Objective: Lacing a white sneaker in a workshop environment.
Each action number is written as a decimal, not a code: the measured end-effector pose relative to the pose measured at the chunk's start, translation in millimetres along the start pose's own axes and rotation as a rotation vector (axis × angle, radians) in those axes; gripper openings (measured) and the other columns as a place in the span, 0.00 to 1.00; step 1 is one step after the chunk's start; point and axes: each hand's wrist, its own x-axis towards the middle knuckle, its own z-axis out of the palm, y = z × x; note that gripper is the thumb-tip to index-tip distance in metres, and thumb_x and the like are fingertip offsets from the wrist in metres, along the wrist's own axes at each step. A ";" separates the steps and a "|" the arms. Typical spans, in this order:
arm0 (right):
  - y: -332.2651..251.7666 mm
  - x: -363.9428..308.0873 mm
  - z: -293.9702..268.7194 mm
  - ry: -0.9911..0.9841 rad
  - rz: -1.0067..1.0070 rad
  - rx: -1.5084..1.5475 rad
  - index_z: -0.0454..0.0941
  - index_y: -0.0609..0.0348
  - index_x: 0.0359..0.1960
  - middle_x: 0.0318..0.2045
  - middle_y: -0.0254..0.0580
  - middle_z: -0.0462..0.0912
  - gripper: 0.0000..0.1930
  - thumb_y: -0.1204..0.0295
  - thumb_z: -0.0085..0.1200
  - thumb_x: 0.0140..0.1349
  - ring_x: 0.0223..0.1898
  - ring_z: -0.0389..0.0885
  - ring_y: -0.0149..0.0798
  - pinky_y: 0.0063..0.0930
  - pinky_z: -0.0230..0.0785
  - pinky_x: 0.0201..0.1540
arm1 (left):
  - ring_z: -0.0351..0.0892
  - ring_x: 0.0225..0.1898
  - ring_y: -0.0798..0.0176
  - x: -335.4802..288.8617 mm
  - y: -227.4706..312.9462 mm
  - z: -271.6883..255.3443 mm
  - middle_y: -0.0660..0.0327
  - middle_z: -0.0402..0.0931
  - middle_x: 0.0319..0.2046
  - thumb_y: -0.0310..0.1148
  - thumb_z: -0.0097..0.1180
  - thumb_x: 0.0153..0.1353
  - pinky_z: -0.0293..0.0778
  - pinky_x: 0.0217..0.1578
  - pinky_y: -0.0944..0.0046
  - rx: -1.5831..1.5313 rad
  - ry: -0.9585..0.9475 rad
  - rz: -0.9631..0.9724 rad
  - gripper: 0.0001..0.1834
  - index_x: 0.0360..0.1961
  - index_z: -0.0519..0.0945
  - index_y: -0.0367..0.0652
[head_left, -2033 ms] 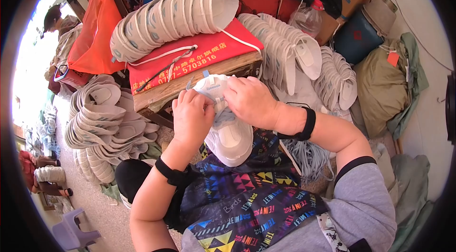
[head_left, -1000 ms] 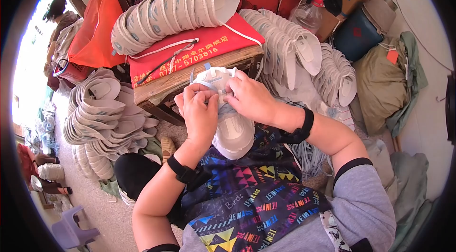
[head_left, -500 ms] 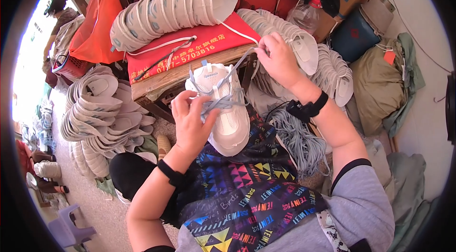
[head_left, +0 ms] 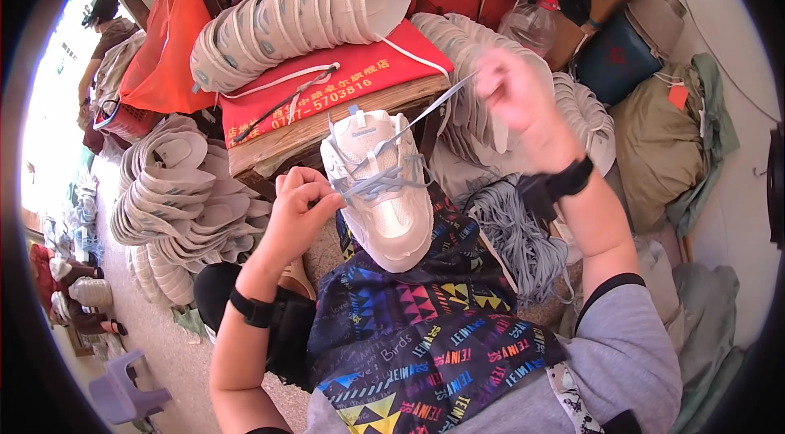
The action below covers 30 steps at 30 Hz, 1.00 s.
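Observation:
A white sneaker [head_left: 396,225] stands toe toward me against the bench edge, over my patterned apron [head_left: 425,328]. Blue-grey shoelace [head_left: 383,182] crosses its tongue in loose strands. At the shoe's left side, my left hand [head_left: 301,209] pinches a strand of it with thumb and fingertips. My right hand [head_left: 519,98] is raised up and to the right, smeared by motion. Its fingers are closed on the other part of the lace, which runs taut from the upper eyelets to them.
A row of nested shoe uppers [head_left: 294,21] lies on a red cloth bag [head_left: 343,90] on the wooden bench [head_left: 327,131]. More stacked uppers [head_left: 176,188] stand at left. A bundle of blue-grey laces [head_left: 519,246] hangs at right. A purple stool [head_left: 127,389] is lower left.
My right hand has moved right and outward, drawing the lace out straighter. My left hand has shifted left and slightly down, away from the middle of the shoe to its side.

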 end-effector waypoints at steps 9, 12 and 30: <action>-137.5 -28.5 -33.1 0.585 -1.408 -0.511 0.65 0.69 0.26 0.24 0.42 0.71 0.08 0.78 0.46 0.64 0.21 0.74 0.36 0.52 0.80 0.50 | 0.68 0.42 0.59 22.3 8.1 30.6 0.59 0.68 0.38 0.26 0.61 0.56 0.66 0.44 0.62 -0.100 0.222 0.185 0.05 0.34 0.80 0.40; -97.0 -38.8 -15.2 0.671 -1.411 -1.116 0.72 0.66 0.35 0.27 0.41 0.73 0.06 0.74 0.50 0.65 0.23 0.75 0.33 0.35 0.78 0.40 | 0.69 0.38 0.63 20.2 9.3 34.5 0.60 0.68 0.38 0.23 0.61 0.55 0.67 0.38 0.65 -0.302 0.336 0.007 0.07 0.36 0.79 0.40; 121.8 -46.9 57.7 -0.439 -0.770 -2.203 0.72 0.60 0.25 0.28 0.43 0.72 0.08 0.71 0.58 0.47 0.27 0.79 0.46 0.37 0.74 0.28 | 0.67 0.48 0.53 34.0 20.7 -2.2 0.61 0.68 0.43 0.27 0.58 0.54 0.60 0.50 0.54 0.515 0.499 0.268 0.07 0.35 0.76 0.44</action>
